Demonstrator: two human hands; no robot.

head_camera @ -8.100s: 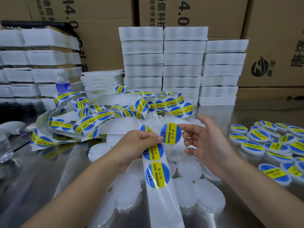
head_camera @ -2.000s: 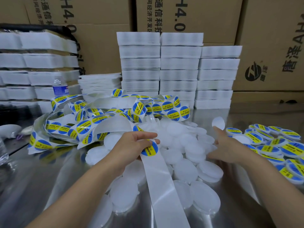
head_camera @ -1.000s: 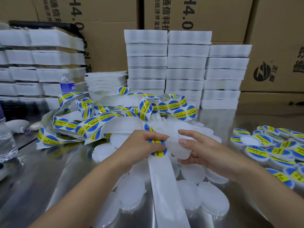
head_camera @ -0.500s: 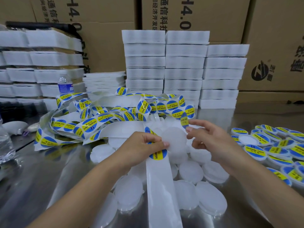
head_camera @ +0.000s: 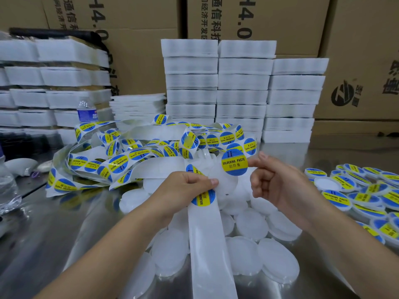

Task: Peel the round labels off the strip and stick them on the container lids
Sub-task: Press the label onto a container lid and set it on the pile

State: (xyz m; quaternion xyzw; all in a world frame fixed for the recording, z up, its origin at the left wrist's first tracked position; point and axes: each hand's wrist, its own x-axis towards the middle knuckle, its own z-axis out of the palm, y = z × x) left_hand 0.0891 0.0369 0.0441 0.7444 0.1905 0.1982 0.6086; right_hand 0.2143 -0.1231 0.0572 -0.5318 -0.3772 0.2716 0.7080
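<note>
I see my right hand (head_camera: 280, 186) pinching one peeled label (head_camera: 234, 161) by its edge, held in the air at 12 o'clock of frame centre. The label is a blue disc with a yellow band and reads "II" and "SOLDERING PASTE" above Chinese characters. My left hand (head_camera: 187, 190) grips the strip (head_camera: 207, 238), thumb on top, just above the next label (head_camera: 206, 197). Below it the strip runs bare toward 6 o'clock. Unlabelled white lids (head_camera: 250, 223) lie heaped beneath both hands on the steel table (head_camera: 54, 234). Labelled lids (head_camera: 367, 190) are piled at 3 o'clock. Loose strip coils (head_camera: 140, 154) sit at 10 o'clock. The cartons (head_camera: 140, 61) at 12 o'clock, printed "4.0", are closed, so their contents are hidden.
</note>
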